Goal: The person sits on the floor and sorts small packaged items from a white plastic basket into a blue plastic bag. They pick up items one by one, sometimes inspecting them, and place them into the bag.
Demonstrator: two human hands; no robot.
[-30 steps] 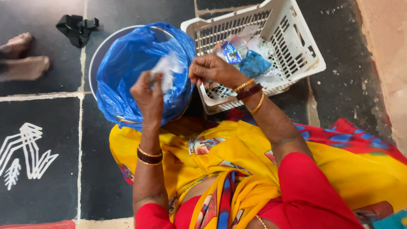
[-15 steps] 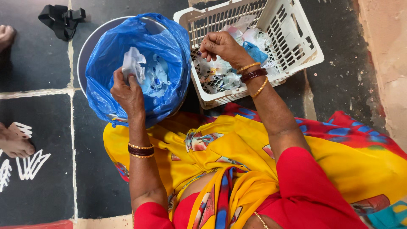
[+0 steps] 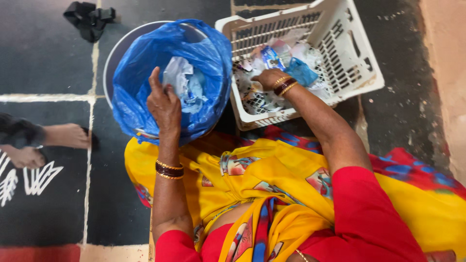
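My left hand (image 3: 165, 103) hovers over a blue plastic bag (image 3: 141, 77) that lines a round metal bin (image 3: 118, 51). Its fingers are apart, and crumpled white and clear wrappers (image 3: 180, 77) lie in the bag just beyond the fingertips. My right hand (image 3: 267, 77) reaches down into a tilted white slotted basket (image 3: 349, 53) and rests on a pile of small plastic wrappers (image 3: 262, 99) beside a blue wrapper (image 3: 301, 73). Its fingertips are buried in the pile, so any grip is hidden. Both wrists wear bangles.
Another person's bare feet (image 3: 58, 138) stand on the dark tiled floor at the left, near a white chalk drawing (image 3: 36, 179). A black bundle (image 3: 90, 17) lies at the top left. A pale wall (image 3: 446, 73) runs along the right. My yellow and red clothing fills the foreground.
My left hand carried a white wrapper over the blue bag, and its fingers have since spread. My right hand dropped from above the basket into the wrapper pile. The other person's feet shifted.
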